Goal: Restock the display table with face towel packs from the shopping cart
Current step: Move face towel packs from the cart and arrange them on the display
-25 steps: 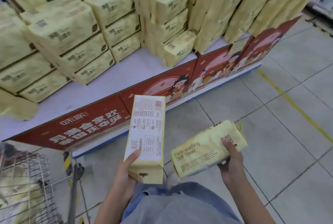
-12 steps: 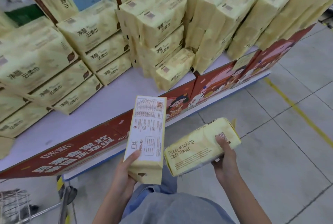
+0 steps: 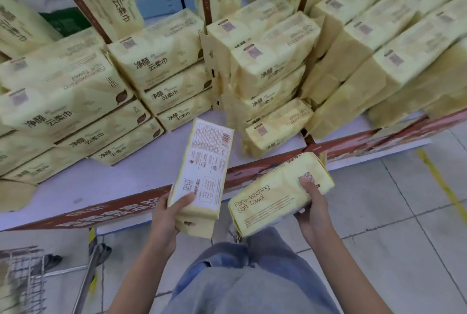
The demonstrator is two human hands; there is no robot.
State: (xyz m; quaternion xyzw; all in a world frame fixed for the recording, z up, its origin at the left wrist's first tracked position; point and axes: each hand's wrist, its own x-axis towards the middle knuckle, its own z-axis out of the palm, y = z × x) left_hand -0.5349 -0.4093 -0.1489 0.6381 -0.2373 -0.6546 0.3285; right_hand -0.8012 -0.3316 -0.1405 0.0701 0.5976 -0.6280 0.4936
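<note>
My left hand (image 3: 168, 215) grips a yellow face towel pack (image 3: 206, 167) by its near end, its white printed back facing up, its far end over the display table (image 3: 141, 174). My right hand (image 3: 313, 206) holds a second yellow pack (image 3: 271, 194) labelled "Face-washing Soft Towel", thumb on top, just in front of the table's red front panel (image 3: 252, 174). Stacks of the same yellow packs (image 3: 161, 65) cover the back and both sides of the table. The wire shopping cart (image 3: 22, 278) shows at the lower left corner.
A bare strip of pale tabletop lies between the left stacks and the low stack (image 3: 275, 126) in the middle. Grey tiled floor with a yellow line (image 3: 439, 187) spreads to the right. My legs in grey trousers (image 3: 242, 280) stand close to the table.
The view has closed in on the table and tilted up. Both hands carried their packs forward, so the left pack now reaches over the tabletop. The cart slid toward the lower left corner.
</note>
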